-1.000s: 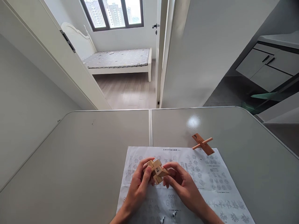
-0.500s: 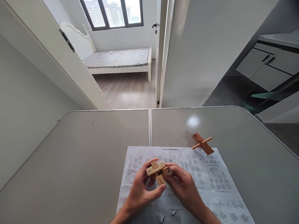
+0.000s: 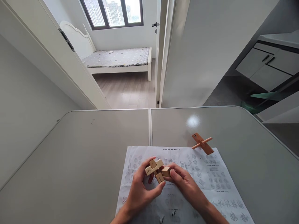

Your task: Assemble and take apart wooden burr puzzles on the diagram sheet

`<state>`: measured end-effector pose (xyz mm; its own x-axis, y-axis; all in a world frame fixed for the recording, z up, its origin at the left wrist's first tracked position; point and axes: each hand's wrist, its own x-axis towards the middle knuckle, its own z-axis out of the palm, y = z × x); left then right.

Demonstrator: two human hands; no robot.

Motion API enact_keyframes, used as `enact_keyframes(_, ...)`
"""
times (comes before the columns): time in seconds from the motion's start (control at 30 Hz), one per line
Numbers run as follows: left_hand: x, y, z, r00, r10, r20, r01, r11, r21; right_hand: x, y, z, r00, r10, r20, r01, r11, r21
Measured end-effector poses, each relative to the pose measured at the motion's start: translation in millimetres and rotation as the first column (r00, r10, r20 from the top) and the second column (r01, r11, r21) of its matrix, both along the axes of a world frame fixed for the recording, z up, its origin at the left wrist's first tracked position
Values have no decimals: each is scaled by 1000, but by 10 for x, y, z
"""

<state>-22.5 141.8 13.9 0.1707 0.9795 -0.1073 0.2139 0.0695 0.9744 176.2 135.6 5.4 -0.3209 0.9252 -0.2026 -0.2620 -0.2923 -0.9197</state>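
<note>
Above the printed sheet, my left hand is closed around a wooden interlocking puzzle of crossed blocks, some marked with dark figures. Its thumb presses at the lower block's end, with the index finger behind the top. My right hand pinches a pale wooden puzzle block at the cluster's right side; I cannot tell whether this block is still joined to the others. Farther off at the right lies a brown wooden flat piece, with a thin wooden rod crossing it.
The sheet of printed puzzle diagrams lies on the grey table, small torn scraps near its bottom. A seam divides the tabletop. Beyond are a doorway, a bed and a window.
The wooden puzzle was turned between my hands, bringing the block marked 3 to the front. My right thumb and fingers shifted onto the right-hand block, which has rolled to show a plain face.
</note>
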Motion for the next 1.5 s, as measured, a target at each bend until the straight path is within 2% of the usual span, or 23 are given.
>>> enact_keyframes(0.27, 10, -48, -35, 996, -16, -85, 23, 996, 87, 17, 3, -20, 998, -55, 19, 55, 998, -7)
enact_keyframes(0.53, 12, -65, -86, 992, -39, -118, 59, 984, 170, -3, 14, 28, 998, -55, 11, 55, 998, 7)
enact_keyframes(0.73, 17, -39, -32, 991, -60, -123, 92, 956, 277, -6, 10, 57, 999, -32, -17, 31, 998, -56)
enact_keyframes(1.0, 33, -25, -14, 985, -95, -143, 134, 947, 291, 0, 3, 9, 998, -37, -43, 35, 997, -62)
enact_keyframes(1.2, 21, -16, -28, 981, -93, -173, 150, 922, 356, 14, 3, -32, 998, -43, -45, 42, 999, -10)
enact_keyframes(1.33, 13, -13, -12, 977, -100, -186, 165, 912, 374, 31, 21, -51, 996, -35, -79, 31, 998, -52)
enact_keyframes(1.5, 1, -10, -7, 978, -122, -169, 175, 921, 349, 51, 48, -17, 989, 27, -146, -43, 993, -108)
